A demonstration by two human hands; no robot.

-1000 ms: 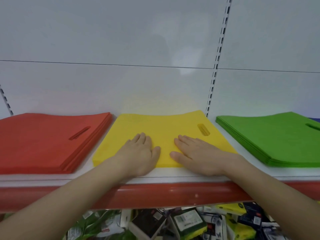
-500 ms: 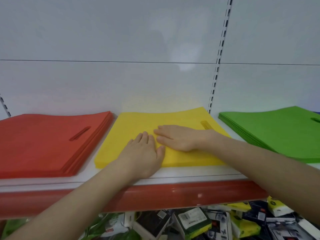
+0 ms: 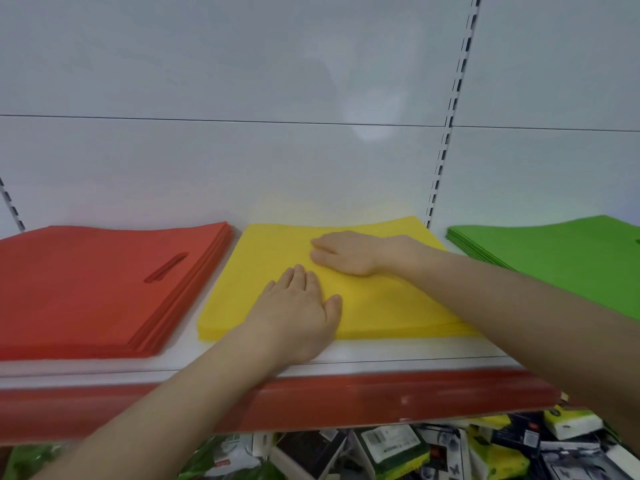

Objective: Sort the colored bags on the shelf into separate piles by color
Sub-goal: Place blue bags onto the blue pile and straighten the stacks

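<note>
Two hands lie flat on the yellow bag pile [image 3: 388, 306], each grip released, fingers straight, palms down. The left hand [image 3: 298, 306] rests at the pile's front edge with fingers pointing toward the back panel [image 3: 242, 168], and its forearm crosses the shelf's [image 3: 398, 355] red front lip [image 3: 346, 403]. The right hand [image 3: 346, 252] sits farther back, fingers pointing left, its forearm reaching in diagonally from the right. The yellow pile lies mid-shelf. A red bag pile [image 3: 86, 289] lies just left of it and a green bag pile [image 3: 571, 261] farther off to its right. Packaged goods [image 3: 391, 448] crowd the level below.
</note>
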